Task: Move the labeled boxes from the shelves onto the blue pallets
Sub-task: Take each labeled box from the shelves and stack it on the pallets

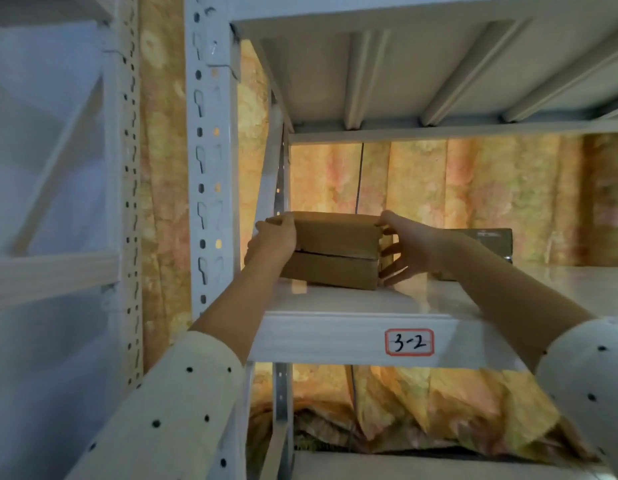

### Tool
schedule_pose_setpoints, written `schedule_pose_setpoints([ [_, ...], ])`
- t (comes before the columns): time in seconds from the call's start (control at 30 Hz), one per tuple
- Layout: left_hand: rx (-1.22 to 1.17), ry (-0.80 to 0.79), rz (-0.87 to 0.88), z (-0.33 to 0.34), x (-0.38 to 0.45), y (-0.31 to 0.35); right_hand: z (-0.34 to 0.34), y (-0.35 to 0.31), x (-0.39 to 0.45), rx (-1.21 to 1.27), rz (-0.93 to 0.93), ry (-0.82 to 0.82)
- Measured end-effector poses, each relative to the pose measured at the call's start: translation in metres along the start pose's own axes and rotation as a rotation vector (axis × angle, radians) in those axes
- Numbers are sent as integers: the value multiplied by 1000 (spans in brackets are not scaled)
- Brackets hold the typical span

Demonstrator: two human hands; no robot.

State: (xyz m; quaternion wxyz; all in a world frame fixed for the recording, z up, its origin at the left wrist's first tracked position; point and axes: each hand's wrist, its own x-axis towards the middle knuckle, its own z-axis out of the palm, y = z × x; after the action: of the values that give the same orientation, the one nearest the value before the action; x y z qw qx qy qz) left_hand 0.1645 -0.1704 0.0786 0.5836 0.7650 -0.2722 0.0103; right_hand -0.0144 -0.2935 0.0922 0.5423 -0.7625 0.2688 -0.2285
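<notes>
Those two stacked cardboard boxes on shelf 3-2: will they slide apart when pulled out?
Possibly: the top box sits loose on the lower box, nothing visibly binding them. Both look stiff. The left hand and right hand span the ends, likely steadying both.

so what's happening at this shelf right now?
A person reaches both hands into the shelf bay tagged 3-2. The left hand grips the left end of the upper of two stacked brown boxes; the right hand holds the stack's right end. The lower box rests on the shelf. A dark box sits behind the right hand.
</notes>
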Motion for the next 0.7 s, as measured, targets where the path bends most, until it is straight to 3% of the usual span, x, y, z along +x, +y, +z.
schedule_pose_setpoints([
  [0.1,-313,-21,-28,-1,-7,4,4,1,-11,64,-81,37],
  [0.27,-668,-64,56,-8,-32,5,21,9,-24,185,-283,256],
  [0.43,-690,-168,131,-21,-72,4,35,17,-59,393,-428,399],
  [0.7,-916,-265,340,-46,-145,9,53,31,-162,361,-689,591],
])
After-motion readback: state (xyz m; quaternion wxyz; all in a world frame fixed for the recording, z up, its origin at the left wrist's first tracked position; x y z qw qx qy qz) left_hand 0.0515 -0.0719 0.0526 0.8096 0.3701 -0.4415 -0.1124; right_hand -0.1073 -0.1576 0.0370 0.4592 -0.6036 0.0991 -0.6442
